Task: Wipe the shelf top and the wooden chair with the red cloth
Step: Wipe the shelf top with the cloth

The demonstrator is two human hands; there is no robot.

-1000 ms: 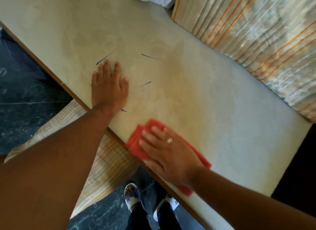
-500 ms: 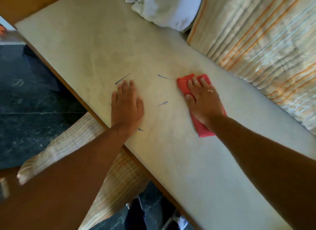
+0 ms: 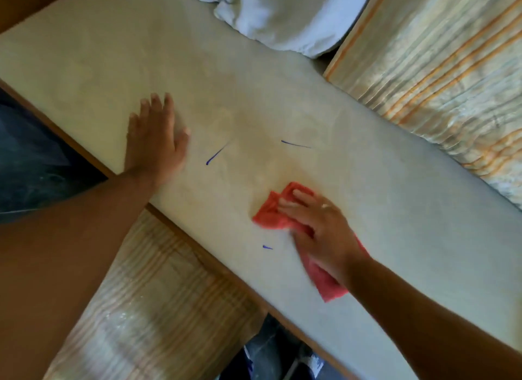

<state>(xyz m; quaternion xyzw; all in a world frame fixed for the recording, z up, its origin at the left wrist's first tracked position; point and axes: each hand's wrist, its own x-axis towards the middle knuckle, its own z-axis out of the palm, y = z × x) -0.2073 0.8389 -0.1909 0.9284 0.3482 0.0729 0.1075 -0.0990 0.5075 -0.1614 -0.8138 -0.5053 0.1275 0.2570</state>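
While the left hand (image 3: 156, 142) is lying flat-fingered mid-left, the right hand (image 3: 316, 230) is pinning the soft, bunch-prone cloth (image 3: 268, 215) under straight fingers, best pressed centrally

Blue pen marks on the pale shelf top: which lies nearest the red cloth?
The shortest blue mark, beside the red cloth; the slanted stroke and the far stroke lie farther off.
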